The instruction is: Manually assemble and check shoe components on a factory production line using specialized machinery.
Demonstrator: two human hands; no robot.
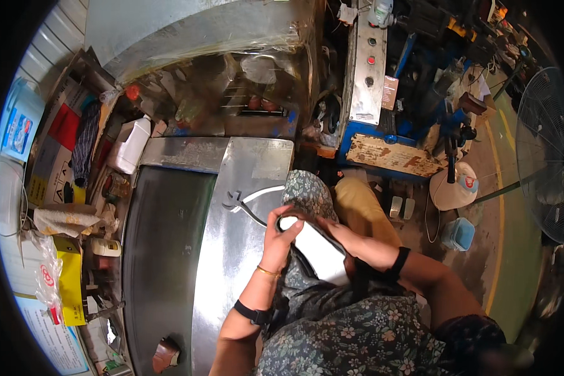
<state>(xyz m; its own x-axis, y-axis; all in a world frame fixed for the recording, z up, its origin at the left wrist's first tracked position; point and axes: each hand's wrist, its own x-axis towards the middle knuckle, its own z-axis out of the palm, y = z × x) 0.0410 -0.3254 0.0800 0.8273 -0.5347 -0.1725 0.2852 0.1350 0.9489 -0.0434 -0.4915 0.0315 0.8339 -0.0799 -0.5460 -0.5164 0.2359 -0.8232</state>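
Both hands hold a shoe part point(318, 250) over my lap, with a long smooth white face turned up and a dark brown edge around it. It looks like a shoe upper on a last, but I cannot be sure. My left hand point(276, 241) grips its far left end, thumb pressed on the white face. Along the far right side, the fingers of my right hand point(352, 240) are closed on the edge and partly hidden. Beside my left hand, a pair of pincers point(235, 202) with curved handles lies on the metal ledge point(222, 276).
A dark conveyor belt point(166, 250) runs along the left, carrying a brown leather shoe piece point(165, 355) at its near end. Beyond it stands a white jug point(130, 145). A control panel point(365, 75) rises ahead; a blue bin point(457, 234) and a large fan point(545, 150) stand right.
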